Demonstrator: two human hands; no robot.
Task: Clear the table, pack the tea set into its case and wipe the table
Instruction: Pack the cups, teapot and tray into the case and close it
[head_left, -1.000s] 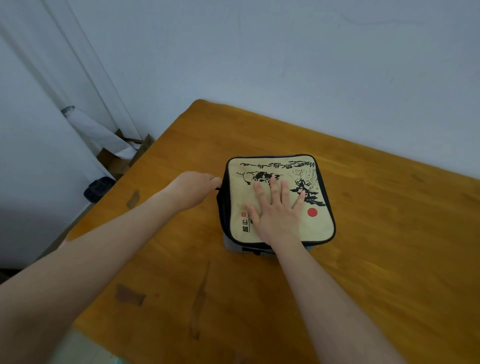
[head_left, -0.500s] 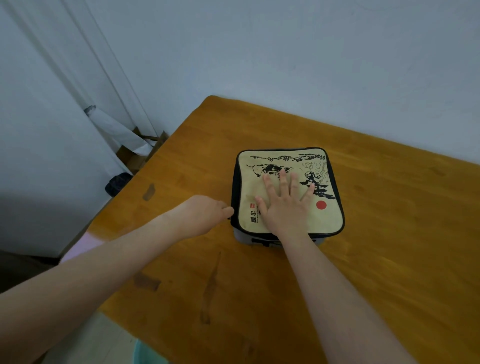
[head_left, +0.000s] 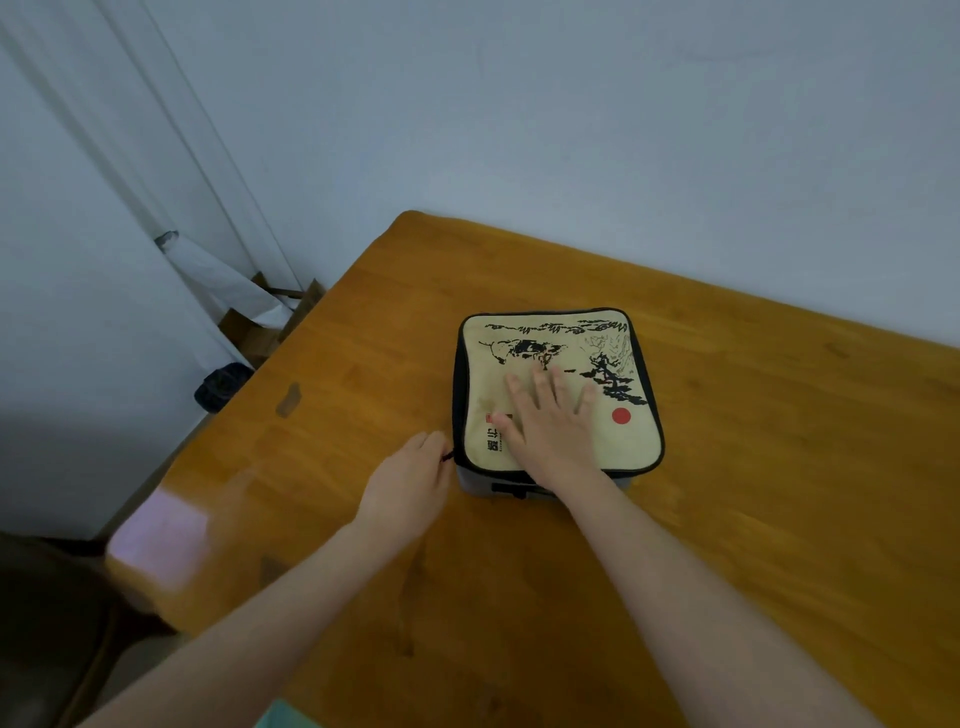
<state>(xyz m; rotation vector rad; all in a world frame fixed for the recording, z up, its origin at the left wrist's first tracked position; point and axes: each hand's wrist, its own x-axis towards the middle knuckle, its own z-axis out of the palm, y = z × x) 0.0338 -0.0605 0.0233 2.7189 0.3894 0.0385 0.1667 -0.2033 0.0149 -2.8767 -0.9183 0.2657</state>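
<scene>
- Beige fabric case (head_left: 618, 447), black-trimmed, printed with an ink landscape and a red dot, lies flat on the wooden table (head_left: 779, 493), at about 12 o'clock from the person, lid down.
- The right hand (head_left: 550, 426) presses flat on the lid, fingers straight and spread, pointing toward 12 o'clock.
- The left hand (head_left: 410, 483) sits at the case's 8 o'clock corner, fingers curled, pinching the small black zip pull (head_left: 447, 457).
- Beyond the table's 10 o'clock edge, a cardboard box (head_left: 249, 332) and a dark object (head_left: 223, 384) stand on the floor.
</scene>
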